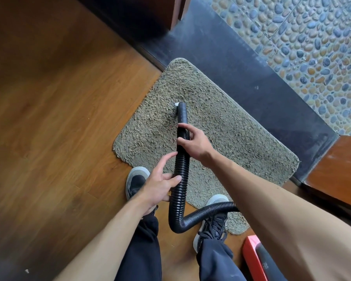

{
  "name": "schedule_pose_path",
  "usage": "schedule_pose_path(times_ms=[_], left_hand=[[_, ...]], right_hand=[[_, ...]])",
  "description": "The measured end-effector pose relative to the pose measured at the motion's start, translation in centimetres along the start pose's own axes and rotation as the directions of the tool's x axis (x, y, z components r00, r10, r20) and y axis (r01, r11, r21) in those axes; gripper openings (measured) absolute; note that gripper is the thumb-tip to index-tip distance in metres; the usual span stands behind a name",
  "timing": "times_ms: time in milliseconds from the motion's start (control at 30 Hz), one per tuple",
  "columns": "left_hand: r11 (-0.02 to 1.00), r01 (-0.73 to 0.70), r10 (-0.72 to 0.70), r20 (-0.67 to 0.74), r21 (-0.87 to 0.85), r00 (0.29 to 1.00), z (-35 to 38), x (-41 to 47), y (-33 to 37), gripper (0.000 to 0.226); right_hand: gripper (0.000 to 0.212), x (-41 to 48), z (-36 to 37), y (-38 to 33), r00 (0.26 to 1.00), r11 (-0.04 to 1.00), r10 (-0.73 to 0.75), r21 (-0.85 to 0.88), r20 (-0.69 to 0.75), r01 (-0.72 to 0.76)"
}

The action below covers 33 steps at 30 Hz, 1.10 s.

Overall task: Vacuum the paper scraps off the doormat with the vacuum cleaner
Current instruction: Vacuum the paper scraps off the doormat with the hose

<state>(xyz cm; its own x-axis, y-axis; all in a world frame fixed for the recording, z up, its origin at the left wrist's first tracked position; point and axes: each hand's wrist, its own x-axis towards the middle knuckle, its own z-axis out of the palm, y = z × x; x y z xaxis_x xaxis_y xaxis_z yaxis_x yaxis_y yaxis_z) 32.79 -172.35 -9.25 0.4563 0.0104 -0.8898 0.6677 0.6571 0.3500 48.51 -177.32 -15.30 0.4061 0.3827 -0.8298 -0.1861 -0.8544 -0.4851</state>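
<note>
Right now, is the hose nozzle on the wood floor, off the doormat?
No, the hose nozzle sits on the doormat, its tip beside a white paper scrap.

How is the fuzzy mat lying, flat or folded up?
Flat. The doormat lies spread out on the wooden floor, with no visible edge or corner turned over.

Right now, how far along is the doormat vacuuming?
Done: most of the doormat shows no scraps that I can make out. In hand: the right hand and left hand hold the hose, and the nozzle is down at one white paper scrap near the mat's middle. Left: that scrap. A white speck also lies on the wood floor, off the mat.
</note>
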Motion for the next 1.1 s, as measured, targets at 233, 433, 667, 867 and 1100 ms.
schedule_pose_path(times_ms=[233, 433, 667, 867, 1100], left_hand=[[1.0, -0.016, 0.016, -0.006, -0.023, 1.0, -1.2, -0.1, -0.1, 0.06], [0.993, -0.026, 0.023, -0.026, -0.115, 0.999, -1.9, -1.0, -1.0, 0.061], [0.998, -0.021, 0.019, -0.036, -0.053, 0.999, -0.8, -0.3, -0.8, 0.061], [0.998, 0.004, -0.006, 0.027, 0.063, 1.0, 1.4, 1.3, 0.7, 0.058], [0.963, -0.008, -0.02, 0.099, 0.271, 0.995, 5.9, 3.4, 1.3, 0.059]], right_hand=[[0.061, 0.4, 0.8, -0.9, 1.0, 0.999, -0.028, -0.025, 0.011, 0.028], [0.057, 0.5, 2.1, -1.6, 0.993, 0.989, -0.095, -0.104, 0.067, 0.101], [0.06, 0.6, 1.1, -0.4, 0.996, 0.994, -0.075, -0.075, 0.046, 0.078], [0.071, 0.4, -1.7, 2.2, 0.997, 0.999, -0.018, 0.044, -0.075, 0.021], [0.068, 0.1, -6.1, 6.7, 0.984, 0.983, 0.084, 0.177, -0.158, -0.056]])
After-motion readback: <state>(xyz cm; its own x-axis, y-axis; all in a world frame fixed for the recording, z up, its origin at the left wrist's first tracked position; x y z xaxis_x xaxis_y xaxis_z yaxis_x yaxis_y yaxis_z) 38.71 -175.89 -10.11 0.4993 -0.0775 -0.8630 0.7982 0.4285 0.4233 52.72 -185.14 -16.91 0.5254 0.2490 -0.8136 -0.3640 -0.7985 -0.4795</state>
